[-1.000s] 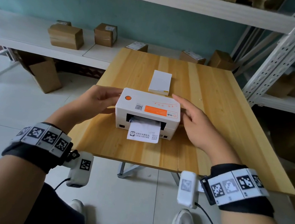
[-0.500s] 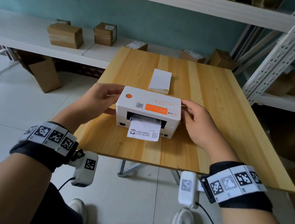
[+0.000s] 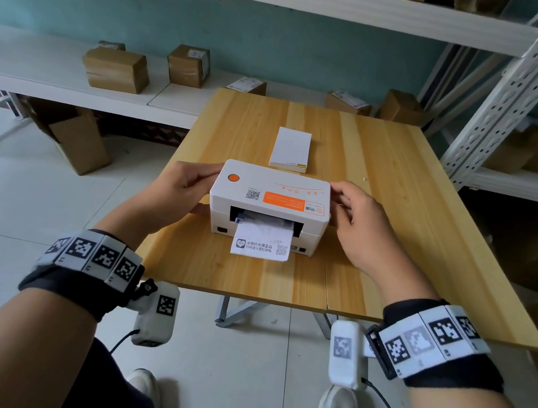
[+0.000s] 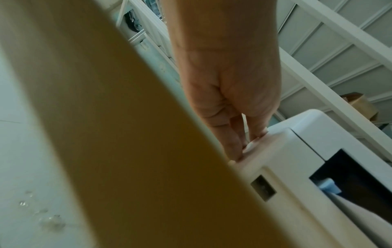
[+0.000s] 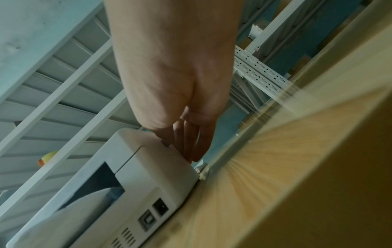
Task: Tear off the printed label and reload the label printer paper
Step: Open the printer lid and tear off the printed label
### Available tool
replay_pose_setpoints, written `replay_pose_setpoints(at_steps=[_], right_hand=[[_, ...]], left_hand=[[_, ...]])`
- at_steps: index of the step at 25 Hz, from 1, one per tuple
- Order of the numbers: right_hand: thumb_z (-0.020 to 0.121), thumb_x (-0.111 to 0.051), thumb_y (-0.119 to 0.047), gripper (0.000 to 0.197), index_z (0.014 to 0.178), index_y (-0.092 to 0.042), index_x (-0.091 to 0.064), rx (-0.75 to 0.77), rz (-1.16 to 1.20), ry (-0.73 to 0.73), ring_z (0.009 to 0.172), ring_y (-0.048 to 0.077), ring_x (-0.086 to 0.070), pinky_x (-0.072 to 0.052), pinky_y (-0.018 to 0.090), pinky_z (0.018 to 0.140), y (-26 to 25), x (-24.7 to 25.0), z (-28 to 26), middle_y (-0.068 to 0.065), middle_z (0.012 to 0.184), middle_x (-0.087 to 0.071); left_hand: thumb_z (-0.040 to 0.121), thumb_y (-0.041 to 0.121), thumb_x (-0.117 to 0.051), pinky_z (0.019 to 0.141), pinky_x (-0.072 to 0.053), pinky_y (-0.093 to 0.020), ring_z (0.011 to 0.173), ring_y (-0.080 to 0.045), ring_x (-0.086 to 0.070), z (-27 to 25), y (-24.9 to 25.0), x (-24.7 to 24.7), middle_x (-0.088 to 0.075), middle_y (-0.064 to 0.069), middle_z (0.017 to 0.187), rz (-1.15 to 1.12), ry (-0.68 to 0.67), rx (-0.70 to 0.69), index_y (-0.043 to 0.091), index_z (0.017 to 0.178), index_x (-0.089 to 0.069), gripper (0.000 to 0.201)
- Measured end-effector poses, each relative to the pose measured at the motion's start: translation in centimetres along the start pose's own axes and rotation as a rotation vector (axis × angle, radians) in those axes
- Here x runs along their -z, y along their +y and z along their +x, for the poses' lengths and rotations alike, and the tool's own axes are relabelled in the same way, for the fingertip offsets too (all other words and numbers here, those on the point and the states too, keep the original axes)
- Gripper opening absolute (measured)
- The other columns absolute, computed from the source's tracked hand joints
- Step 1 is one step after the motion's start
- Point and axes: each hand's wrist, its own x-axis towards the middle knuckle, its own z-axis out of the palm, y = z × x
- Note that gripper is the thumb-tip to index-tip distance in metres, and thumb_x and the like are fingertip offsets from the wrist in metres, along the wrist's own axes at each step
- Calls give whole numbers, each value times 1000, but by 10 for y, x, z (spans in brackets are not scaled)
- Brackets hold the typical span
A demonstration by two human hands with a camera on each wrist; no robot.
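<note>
A white label printer [image 3: 269,200] with an orange button stands on the wooden table [image 3: 396,221], lid down. A printed label [image 3: 260,244] hangs from its front slot. My left hand [image 3: 205,191] holds the printer's left side, thumb on the top edge; in the left wrist view the fingertips [image 4: 235,151] press that side of the printer [image 4: 297,159]. My right hand [image 3: 340,203] holds the right side the same way, its fingertips [image 5: 191,154] on the side wall of the printer [image 5: 148,167]. A stack of blank label paper [image 3: 290,150] lies just behind the printer.
Cardboard boxes [image 3: 115,70] sit on a low white shelf behind the table, and another box [image 3: 79,142] leans on the floor at the left. A white metal rack [image 3: 503,98] with more boxes stands at the right. The table's front edge is close to my wrists.
Both hands have closed in on the printer's sides; the right hand, which hovered open beside it, now touches its right side. The printer and label have not moved.
</note>
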Motion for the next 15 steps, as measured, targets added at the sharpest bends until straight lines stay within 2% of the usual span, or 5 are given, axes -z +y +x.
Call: replay_pose_setpoints(at_steps=[4,8,10,15], right_hand=[[102,-48,-8,33,132,-19,-55,18,-3,-2,126,13,-56,-51,29,100,3,-2,-1,-4,133,-63],[102,-48,-9,33,132,-20,-56,22,-36,17,126,11,-56,-45,16,91,3,-3,-1,-5,134,-63],[102,-48,-9,33,132,-19,-55,22,-41,13,126,12,-56,-43,11,87,3,-4,-1,-5,134,-63],[102,-49,-10,32,133,-18,-53,14,-86,9,127,15,-56,-41,7,82,2,-5,-1,-3,135,-62]], left_hand=[[107,16,-42,67,-59,-18,97,10,-68,-1,2,-1,-73,34,102,10,5,-3,34,132,-57,35],[107,17,-43,71,-62,-25,105,0,-68,3,-3,0,-72,25,112,68,16,-18,28,137,-60,36],[107,17,-43,71,-62,-25,107,-1,-67,3,-3,-1,-70,22,115,82,19,-21,27,138,-59,36],[106,17,-44,68,-61,-22,104,5,-67,2,-5,-2,-69,34,105,91,43,-35,27,135,-61,35]])
